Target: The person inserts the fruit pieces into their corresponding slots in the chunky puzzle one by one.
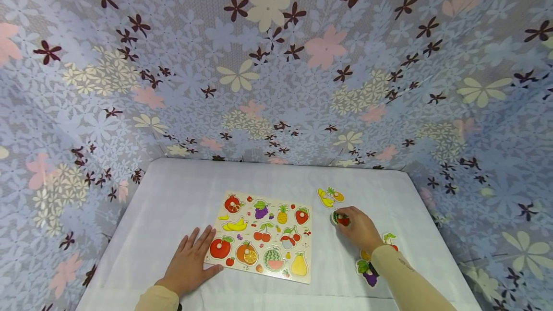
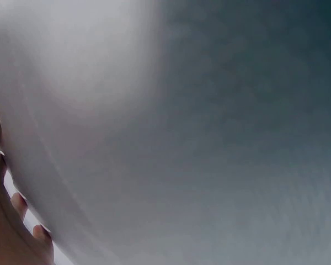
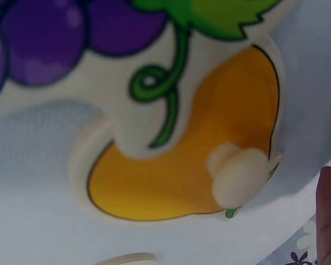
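A wooden fruit puzzle board (image 1: 270,221) lies on the white table, printed with fruit shapes, some carrying small knobs. My left hand (image 1: 190,259) is spread flat at the board's left edge, fingertips and thumb touching it. Right of the board, my right hand (image 1: 359,228) pinches a watermelon puzzle piece (image 1: 335,218), partly covered by the fingers. Just beyond it lie a banana piece (image 1: 326,198) and a pineapple piece (image 1: 337,195). Under the right forearm, a grape piece (image 3: 88,33) overlaps an orange-yellow pear-shaped piece (image 3: 149,185) with a knob.
A cherry piece (image 1: 390,240) shows partly behind the right forearm. Flowered cloth (image 1: 276,85) surrounds the white table (image 1: 190,181) at the back and sides. The left wrist view is mostly a blurred pale surface, with fingers (image 2: 11,226) at its lower left.
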Motion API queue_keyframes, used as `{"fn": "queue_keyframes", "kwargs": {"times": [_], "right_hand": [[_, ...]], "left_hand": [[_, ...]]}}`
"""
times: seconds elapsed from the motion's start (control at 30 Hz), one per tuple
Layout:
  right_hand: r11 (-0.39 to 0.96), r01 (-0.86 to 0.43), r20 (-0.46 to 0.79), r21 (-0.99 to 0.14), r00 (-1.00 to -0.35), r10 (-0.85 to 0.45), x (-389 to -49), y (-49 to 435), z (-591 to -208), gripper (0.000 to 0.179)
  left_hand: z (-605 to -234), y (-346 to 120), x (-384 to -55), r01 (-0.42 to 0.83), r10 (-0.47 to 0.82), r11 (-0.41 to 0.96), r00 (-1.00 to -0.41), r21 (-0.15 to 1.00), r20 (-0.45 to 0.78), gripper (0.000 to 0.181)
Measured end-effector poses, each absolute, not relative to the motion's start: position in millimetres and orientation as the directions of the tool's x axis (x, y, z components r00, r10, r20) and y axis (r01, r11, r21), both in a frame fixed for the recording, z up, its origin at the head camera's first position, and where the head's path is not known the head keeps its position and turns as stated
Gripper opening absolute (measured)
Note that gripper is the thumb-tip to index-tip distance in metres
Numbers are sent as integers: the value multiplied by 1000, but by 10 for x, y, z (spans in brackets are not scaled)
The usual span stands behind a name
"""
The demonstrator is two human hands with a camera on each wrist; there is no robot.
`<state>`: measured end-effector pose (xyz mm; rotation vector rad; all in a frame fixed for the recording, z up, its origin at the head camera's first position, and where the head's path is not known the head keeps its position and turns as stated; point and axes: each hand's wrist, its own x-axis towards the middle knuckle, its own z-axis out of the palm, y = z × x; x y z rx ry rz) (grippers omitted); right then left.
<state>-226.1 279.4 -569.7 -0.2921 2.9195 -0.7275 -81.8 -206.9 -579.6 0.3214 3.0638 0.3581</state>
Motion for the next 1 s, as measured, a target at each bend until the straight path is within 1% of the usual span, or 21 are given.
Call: {"fn": "queue_keyframes", "kwargs": {"times": [0.23,0.4,0.5,0.6,0.67,0.8,0.9,1.0], "right_hand": [[870,-152,-66,-468,-976,-206,-2234,2754,-5662,47],[868,-171,-47,-466,-975,-218,-2217,2731,-5667,47],[863,-184,-35,-470,-973,-227,-2202,2706,-5682,47],[857,-195,-28,-476,-971,-236,-2175,2675,-5683,47],[853,-200,-24,-481,-970,-241,-2154,2654,-5674,46],[847,-205,-21,-490,-969,-246,-2112,2618,-5660,46],[849,-223,-7,-478,-966,-258,-2087,2601,-5654,45],[850,-247,14,-465,-962,-272,-2061,2589,-5638,45]], "left_hand": [[-5767,-2052,-822,185,201,956,-978,226,-53,101],[-5816,-2068,-818,195,202,957,-979,216,-14,100],[-5772,-2055,-820,183,197,956,-980,228,-41,99],[-5707,-2033,-826,163,190,958,-977,236,-96,99],[-5715,-2032,-830,159,187,960,-977,229,-107,99],[-5771,-2046,-829,166,188,963,-979,213,-86,100],[-5805,-2054,-830,178,193,960,-980,215,-51,101],[-5806,-2051,-832,183,196,958,-980,221,-42,101]]}}
